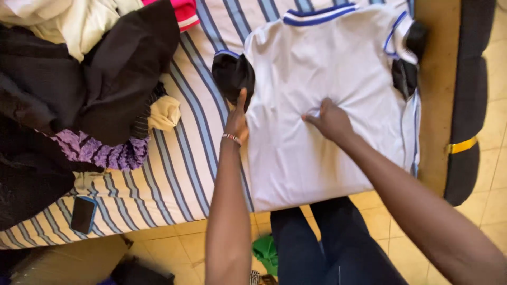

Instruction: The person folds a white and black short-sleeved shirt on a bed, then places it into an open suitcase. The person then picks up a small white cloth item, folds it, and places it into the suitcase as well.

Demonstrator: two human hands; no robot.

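A bed (pixel 185 174) covered in a blue-striped sheet is set on a tan tiled floor (pixel 491 211). A pile of dark clothes (pixel 79 89) is heaped at its left, a phone (pixel 83 214) near the edge. A smooth white shirt (pixel 327 105) with blue trim is spread flat. The left hand (pixel 237 119) is laid open along its side edge; the fabric is pinched at centre by the right hand (pixel 330 119).
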